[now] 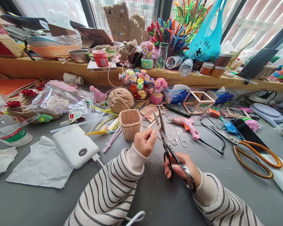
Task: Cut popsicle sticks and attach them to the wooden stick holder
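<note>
My left hand (145,141) pinches a short flat wooden craft stick (158,128), whose pale tip sticks out toward the blades. In my right hand (182,168) is a pair of black-handled scissors (164,141), fingers through the loops. The scissors point away from me with their blades parted, close beside the stick; whether they touch it I cannot tell. Just behind my left hand stands a small wooden basket (130,125) with twine round its rim. Small white scissors (179,139) and a pink glue gun (188,125) lie right of the blades.
A ball of twine (121,99) and a stick frame cube (199,102) stand farther back. A white power bank (75,146) with a cable lies on the left, near a paper napkin (41,163). Large orange-handled scissors (254,157) and a black phone (247,131) are at right.
</note>
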Available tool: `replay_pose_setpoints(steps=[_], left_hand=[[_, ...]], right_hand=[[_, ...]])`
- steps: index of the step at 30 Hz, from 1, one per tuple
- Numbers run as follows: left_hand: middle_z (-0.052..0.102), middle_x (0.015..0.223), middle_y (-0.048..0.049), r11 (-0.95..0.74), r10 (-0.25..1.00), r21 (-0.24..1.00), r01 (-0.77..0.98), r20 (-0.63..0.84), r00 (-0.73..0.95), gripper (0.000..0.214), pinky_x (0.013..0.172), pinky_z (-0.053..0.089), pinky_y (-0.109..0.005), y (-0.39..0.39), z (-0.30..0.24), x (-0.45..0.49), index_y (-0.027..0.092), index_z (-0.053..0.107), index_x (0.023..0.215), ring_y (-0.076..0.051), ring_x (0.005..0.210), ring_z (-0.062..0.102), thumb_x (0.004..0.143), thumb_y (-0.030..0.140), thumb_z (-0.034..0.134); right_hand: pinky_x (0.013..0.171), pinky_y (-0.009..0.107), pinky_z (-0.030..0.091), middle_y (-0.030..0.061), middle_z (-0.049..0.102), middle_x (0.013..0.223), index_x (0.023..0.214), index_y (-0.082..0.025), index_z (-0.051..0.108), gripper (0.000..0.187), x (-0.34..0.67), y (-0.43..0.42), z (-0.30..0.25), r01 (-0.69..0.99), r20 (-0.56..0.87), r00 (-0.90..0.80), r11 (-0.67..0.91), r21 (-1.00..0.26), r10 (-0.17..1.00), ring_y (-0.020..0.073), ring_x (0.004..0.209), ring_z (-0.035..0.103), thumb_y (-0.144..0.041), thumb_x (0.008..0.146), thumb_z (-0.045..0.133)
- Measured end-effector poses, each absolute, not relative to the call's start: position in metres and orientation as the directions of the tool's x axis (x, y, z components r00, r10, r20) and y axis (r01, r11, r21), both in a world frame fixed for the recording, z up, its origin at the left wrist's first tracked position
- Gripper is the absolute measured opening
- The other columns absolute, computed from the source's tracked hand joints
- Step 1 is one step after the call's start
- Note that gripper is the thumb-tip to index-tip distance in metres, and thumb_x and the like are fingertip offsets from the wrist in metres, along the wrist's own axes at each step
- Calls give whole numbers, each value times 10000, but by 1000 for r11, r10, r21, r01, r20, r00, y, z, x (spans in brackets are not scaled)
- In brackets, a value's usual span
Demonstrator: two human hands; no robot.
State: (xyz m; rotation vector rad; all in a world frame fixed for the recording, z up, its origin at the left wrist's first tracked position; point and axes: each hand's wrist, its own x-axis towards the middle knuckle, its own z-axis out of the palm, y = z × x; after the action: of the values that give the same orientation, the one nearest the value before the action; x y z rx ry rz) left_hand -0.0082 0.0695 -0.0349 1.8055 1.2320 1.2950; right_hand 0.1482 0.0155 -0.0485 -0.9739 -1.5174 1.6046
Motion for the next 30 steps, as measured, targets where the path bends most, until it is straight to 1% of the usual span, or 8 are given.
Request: replay_pose_setpoints(steps=[4,6,9,15,19,23,26,30], left_hand=[[252,424,47,-373,927,862,343,363,96,373,414,216,-223,70,-36,-9,175,285,457,-61,411,248,790,323,368],[268,419,45,-360,932,868,341,350,94,377,416,222,-223,71,-37,-9,176,296,457,-64,412,258,793,331,364],[282,412,42,-354,935,870,342,343,96,379,415,226,-224,71,-37,-9,177,303,456,-67,410,265,794,339,359],[277,418,46,-374,927,874,311,360,104,370,417,222,-226,70,-34,-10,177,302,460,-63,411,257,794,322,367],[279,421,47,-374,927,890,260,350,135,368,419,224,-227,70,-33,-11,177,317,461,-62,414,260,796,321,370],[270,408,48,-379,924,892,246,347,164,381,414,221,-228,70,-33,-11,179,307,455,-61,408,254,799,335,364],[274,409,45,-378,924,887,266,344,165,382,409,221,-227,70,-32,-11,179,307,457,-62,409,259,799,340,360],[277,415,42,-390,920,879,276,357,164,376,408,225,-226,70,-32,-10,180,303,461,-64,418,264,799,336,362]], right_hand=[[482,275,444,33,555,570,688,-146,464,455,148,17,-45,-26,-67,-498,-92,-995,864,123,465,545,-597,659,523],[539,306,467,71,584,650,710,-144,478,469,147,17,-42,-13,-66,-509,-85,-996,858,159,558,583,-610,661,509],[685,379,477,124,606,797,743,-147,494,497,147,16,-40,-7,-49,-530,-62,-998,847,216,733,604,-634,645,508],[803,450,435,150,586,940,827,-152,496,576,150,16,-42,-57,-66,-539,-115,-992,840,270,895,578,-687,611,497],[791,440,443,154,583,945,838,-151,495,580,152,16,-43,-49,-39,-551,-79,-996,833,267,889,575,-685,611,498],[775,417,448,136,586,900,820,-150,501,501,152,16,-40,-41,-6,-542,-34,-999,841,252,858,575,-625,663,499],[755,410,454,117,583,847,851,-149,490,496,151,16,-36,-62,-43,-553,-92,-994,832,231,796,586,-608,662,516],[644,363,469,85,562,749,891,-134,479,553,149,16,-37,-85,-77,-554,-149,-985,829,168,645,564,-618,631,543]])
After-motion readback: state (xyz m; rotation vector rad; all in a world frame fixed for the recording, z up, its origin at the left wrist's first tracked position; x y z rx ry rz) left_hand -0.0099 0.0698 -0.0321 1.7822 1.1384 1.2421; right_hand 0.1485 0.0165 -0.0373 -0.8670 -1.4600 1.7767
